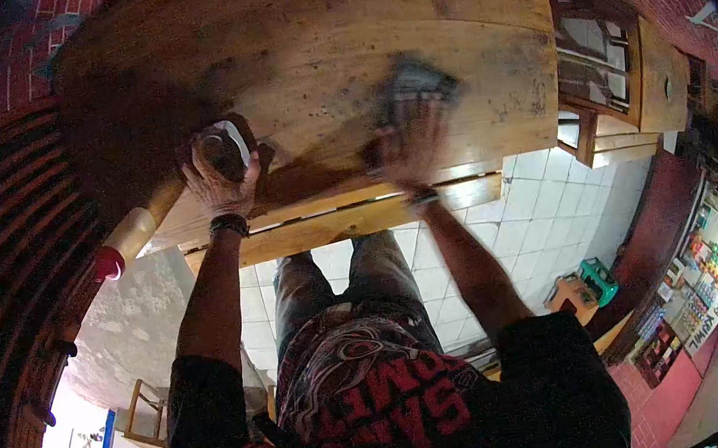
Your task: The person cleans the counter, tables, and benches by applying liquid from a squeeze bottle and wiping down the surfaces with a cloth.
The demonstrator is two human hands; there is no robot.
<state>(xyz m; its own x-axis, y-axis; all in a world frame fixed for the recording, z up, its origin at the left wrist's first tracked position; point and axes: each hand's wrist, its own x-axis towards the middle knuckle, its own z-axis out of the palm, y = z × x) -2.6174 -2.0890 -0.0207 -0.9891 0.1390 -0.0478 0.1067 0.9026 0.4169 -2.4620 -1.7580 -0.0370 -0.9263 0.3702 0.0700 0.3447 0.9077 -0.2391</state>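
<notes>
My left hand (pixel 224 185) is wrapped round a round cup-like container (pixel 222 149) with a pale rim, at the left part of the wooden table (pixel 303 77). My right hand (pixel 415 146), blurred by motion, lies on a dark checked cloth (pixel 419 87) on the tabletop, right of the middle. Its fingers reach over the cloth's near part. Dark stains and damp-looking patches mark the wood around both hands.
A wooden bench (pixel 332 227) runs along the table's near edge. Wooden furniture with glass panes (pixel 594 48) stands at the right. Green and orange stools (pixel 598 281) stand on the tiled floor at lower right. Shelves of small goods (pixel 702 278) are beyond.
</notes>
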